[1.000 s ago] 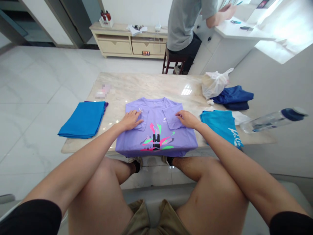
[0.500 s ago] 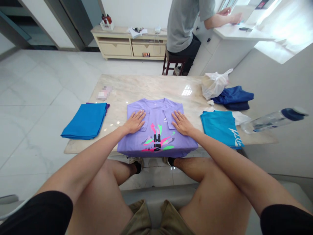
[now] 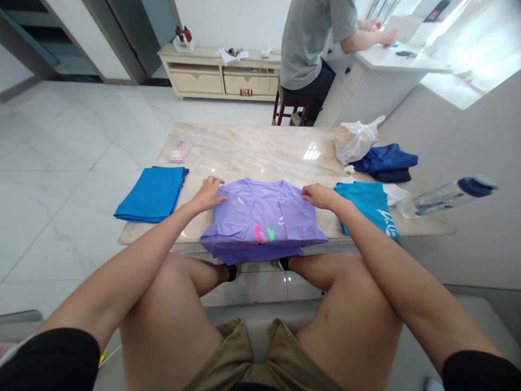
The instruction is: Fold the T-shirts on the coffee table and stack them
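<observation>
A purple T-shirt point(image 3: 264, 212) with a pink and green print lies front up on the table, collar away from me. Its lower part hangs over the near table edge. At the shirt's left shoulder edge is my left hand point(image 3: 208, 194), thumb and fingers apart, the thumb touching the cloth. My right hand point(image 3: 321, 196) has its fingers drawn together on the right shoulder edge, pinching the fabric. Left of the shirt lies a folded blue cloth point(image 3: 151, 193) over a purple one. To the right is a folded turquoise garment point(image 3: 364, 203) with white lettering.
On the marble-look table point(image 3: 244, 144) stand a white plastic bag point(image 3: 356, 142), dark blue cloth point(image 3: 385, 161) and a clear bottle point(image 3: 443, 196) with a blue lid. Beyond, a person in a grey shirt point(image 3: 305, 46) sits on a stool beside a low cabinet point(image 3: 199, 81).
My hands have left the folded sleeves, where they lay flat, and moved outward to the shoulder edges. The shirt has slid toward me, and more of its print hangs over the edge.
</observation>
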